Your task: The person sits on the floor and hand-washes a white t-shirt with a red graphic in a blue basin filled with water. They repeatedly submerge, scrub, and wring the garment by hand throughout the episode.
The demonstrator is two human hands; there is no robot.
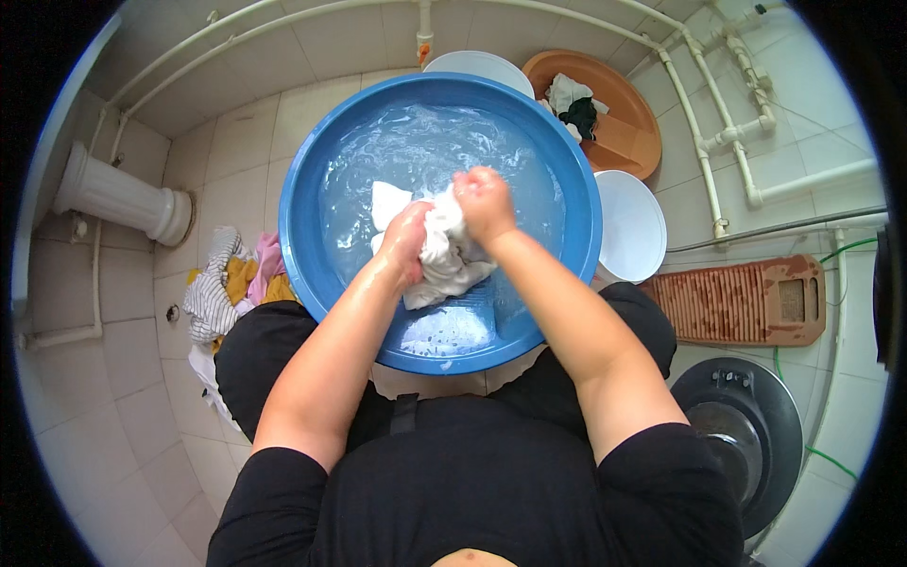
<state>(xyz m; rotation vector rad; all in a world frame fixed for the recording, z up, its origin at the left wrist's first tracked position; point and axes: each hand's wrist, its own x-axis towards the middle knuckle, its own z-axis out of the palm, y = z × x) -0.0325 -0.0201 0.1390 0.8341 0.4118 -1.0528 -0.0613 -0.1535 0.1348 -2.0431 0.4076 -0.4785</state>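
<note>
A wet white cloth garment [442, 253] is bunched up over the blue basin [295, 236], its lower folds lying against the ribbed washboard slope [444, 326] at the basin's near side. My left hand [406, 241] is closed on the garment's left side. On its upper right, my right hand [484, 201] makes a fist around the bunched fabric. Another white piece of cloth [389, 202] pokes out of the stirred water just left of my hands; whether it joins the same garment I cannot tell.
Left of the basin lies a heap of striped, mustard and pink clothes [236, 276]. An orange basin [628, 142] with garments, a white bowl [630, 227], a brown washboard [732, 300] and a dark round-lidded appliance [746, 439] stand right. Pipes [694, 123] run along the walls.
</note>
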